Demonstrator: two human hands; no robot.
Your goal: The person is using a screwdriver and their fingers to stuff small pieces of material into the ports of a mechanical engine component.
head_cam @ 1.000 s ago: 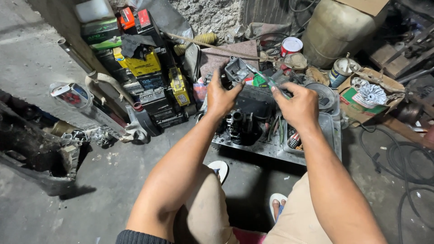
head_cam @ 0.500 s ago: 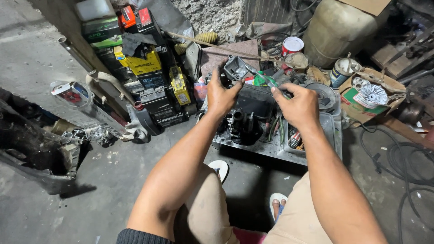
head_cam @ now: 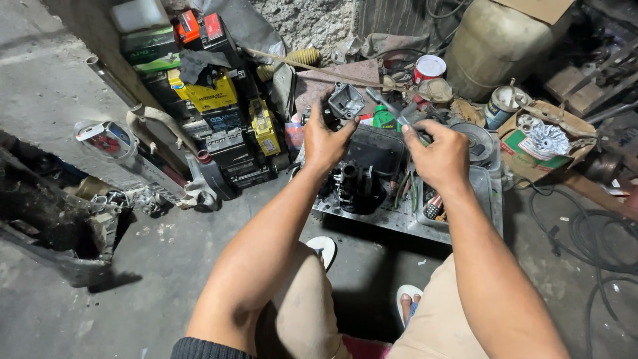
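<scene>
A person crouches over a cluttered workshop floor, both bare arms stretched forward. The left hand (head_cam: 324, 141) is closed around a small grey metal engine part (head_cam: 346, 101), an open box-shaped casting held up just beyond its fingertips, with thumb and fingers clamped on its lower edge. The right hand (head_cam: 435, 154) is curled shut around the handle of a slim metal tool (head_cam: 392, 106), whose shaft runs up and to the left from the fist, ending close to the metal part; whether the tip touches the part cannot be told. Directly below both hands sits a shallow metal tray (head_cam: 485, 193) on the floor, holding a dark greasy engine block (head_cam: 359, 186) under the left hand and loose small tools under the right. Left of the left hand stands a stack of old batteries (head_cam: 219, 126), black, yellow and green, leaning by the wall. Beyond the right hand lie a red and white tin (head_cam: 428, 68), a spray can (head_cam: 500, 106) and a large beige plastic drum (head_cam: 498, 40). To the right of the right hand, an open cardboard box (head_cam: 541, 143) holds a silver finned part. The person's feet in sandals (head_cam: 323, 247) rest on the concrete near the tray's closer edge.
</scene>
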